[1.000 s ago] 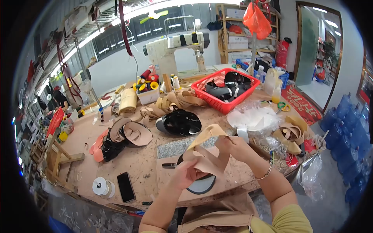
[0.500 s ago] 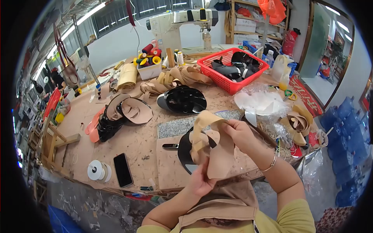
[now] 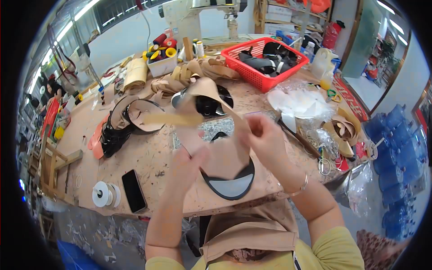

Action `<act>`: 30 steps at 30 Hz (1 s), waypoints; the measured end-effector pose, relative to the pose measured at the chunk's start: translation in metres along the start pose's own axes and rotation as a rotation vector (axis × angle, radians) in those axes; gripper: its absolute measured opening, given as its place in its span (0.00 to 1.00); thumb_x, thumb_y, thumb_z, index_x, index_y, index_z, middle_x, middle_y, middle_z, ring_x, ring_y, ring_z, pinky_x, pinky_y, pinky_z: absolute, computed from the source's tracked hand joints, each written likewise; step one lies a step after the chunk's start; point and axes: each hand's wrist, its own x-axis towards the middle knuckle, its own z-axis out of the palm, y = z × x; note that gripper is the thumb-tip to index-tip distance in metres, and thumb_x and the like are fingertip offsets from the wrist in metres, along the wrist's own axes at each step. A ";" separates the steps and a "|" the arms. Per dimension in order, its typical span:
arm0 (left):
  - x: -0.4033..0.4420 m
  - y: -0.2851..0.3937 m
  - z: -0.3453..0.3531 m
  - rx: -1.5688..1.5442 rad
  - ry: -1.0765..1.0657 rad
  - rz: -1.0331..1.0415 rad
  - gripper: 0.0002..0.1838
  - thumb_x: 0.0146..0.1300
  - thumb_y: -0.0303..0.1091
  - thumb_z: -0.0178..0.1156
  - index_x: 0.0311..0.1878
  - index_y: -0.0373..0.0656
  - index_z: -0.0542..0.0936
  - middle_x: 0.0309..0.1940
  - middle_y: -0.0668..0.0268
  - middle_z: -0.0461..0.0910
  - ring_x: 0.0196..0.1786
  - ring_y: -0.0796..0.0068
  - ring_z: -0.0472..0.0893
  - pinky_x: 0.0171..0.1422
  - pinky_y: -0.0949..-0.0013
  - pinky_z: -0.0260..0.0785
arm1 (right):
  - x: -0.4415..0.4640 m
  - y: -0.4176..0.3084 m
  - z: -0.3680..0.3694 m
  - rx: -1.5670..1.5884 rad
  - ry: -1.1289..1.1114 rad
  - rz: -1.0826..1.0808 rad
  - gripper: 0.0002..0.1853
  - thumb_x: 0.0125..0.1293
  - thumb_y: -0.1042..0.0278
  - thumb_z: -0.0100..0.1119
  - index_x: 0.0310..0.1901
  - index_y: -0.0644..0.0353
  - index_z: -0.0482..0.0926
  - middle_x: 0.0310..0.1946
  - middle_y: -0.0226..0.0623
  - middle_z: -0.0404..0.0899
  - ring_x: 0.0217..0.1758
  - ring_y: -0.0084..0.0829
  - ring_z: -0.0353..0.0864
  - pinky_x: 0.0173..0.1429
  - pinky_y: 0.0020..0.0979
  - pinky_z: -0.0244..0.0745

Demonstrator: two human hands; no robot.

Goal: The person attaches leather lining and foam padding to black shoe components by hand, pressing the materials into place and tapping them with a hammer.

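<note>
Between my two hands a beige sheet piece point(image 3: 227, 155) with curved strips is held up, blurred by motion. My left hand point(image 3: 191, 159) grips its left edge and my right hand point(image 3: 263, 135) pinches its right side. Under the piece, a black visor-like part with a grey panel point(image 3: 231, 185) lies on the table, partly covered. Behind my hands, a glossy black cap-like piece point(image 3: 208, 105) is partly hidden by a raised strip. The grey speckled slab point(image 3: 217, 128) shows beneath the beige piece.
On the table point(image 3: 157, 189) are a phone point(image 3: 134, 191), a white spool point(image 3: 103, 194), black and beige pieces point(image 3: 146, 114), a red basket point(image 3: 265, 82), thread spools point(image 3: 162, 47) and plastic wrap point(image 3: 299, 105). Blue bottles point(image 3: 398, 157) stand at right. A person point(image 3: 55, 87) is far left.
The beige piece has been spread and lifted, its strips now reaching further left and up. My left hand has moved up and left. The view has shifted downward.
</note>
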 end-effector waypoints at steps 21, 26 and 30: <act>-0.035 -0.054 0.011 0.819 -0.092 -0.268 0.15 0.54 0.30 0.64 0.43 0.38 0.73 0.26 0.56 0.81 0.30 0.54 0.82 0.36 0.58 0.74 | -0.076 0.081 -0.003 -0.407 -0.072 0.140 0.25 0.51 0.81 0.66 0.54 0.59 0.77 0.30 0.35 0.85 0.28 0.23 0.84 0.35 0.24 0.80; -0.037 -0.069 0.008 0.640 -0.056 -0.123 0.17 0.53 0.31 0.64 0.46 0.41 0.73 0.25 0.58 0.82 0.29 0.57 0.83 0.34 0.59 0.74 | -0.074 0.083 -0.001 -0.401 -0.050 0.125 0.27 0.49 0.84 0.63 0.55 0.58 0.76 0.28 0.34 0.84 0.28 0.24 0.84 0.34 0.25 0.80; -0.036 -0.057 0.012 0.799 -0.016 -0.076 0.21 0.51 0.32 0.66 0.49 0.44 0.73 0.23 0.63 0.81 0.28 0.61 0.82 0.31 0.61 0.73 | -0.073 0.083 -0.001 -0.396 -0.049 0.129 0.28 0.47 0.85 0.61 0.55 0.59 0.76 0.27 0.34 0.83 0.27 0.24 0.84 0.34 0.25 0.80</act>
